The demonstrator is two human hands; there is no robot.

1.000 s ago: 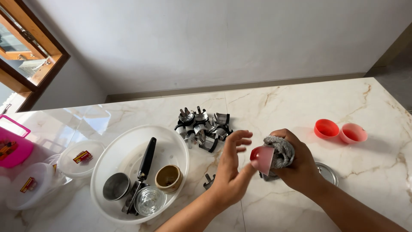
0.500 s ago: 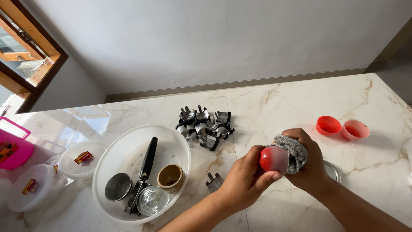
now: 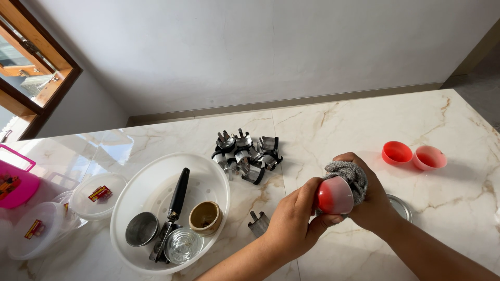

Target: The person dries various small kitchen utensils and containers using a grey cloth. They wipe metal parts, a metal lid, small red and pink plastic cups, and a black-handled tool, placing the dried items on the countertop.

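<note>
Marble counter (image 3: 364, 119); both hands' fingers clenched on red cup (image 3: 334, 195), rounded base toward camera, grey scrubber (image 3: 350, 176) behind.

Basin (image 3: 136, 208) left of hands; clips (image 3: 246, 153) behind; cups (image 3: 414, 155) right

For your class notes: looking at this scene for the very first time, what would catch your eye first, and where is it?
First, the two hands at lower centre: the left hand holds a small red cup against a grey scrubber gripped by the right hand. Next, the white oval basin at left and the metal moulds heaped mid-counter.
</note>
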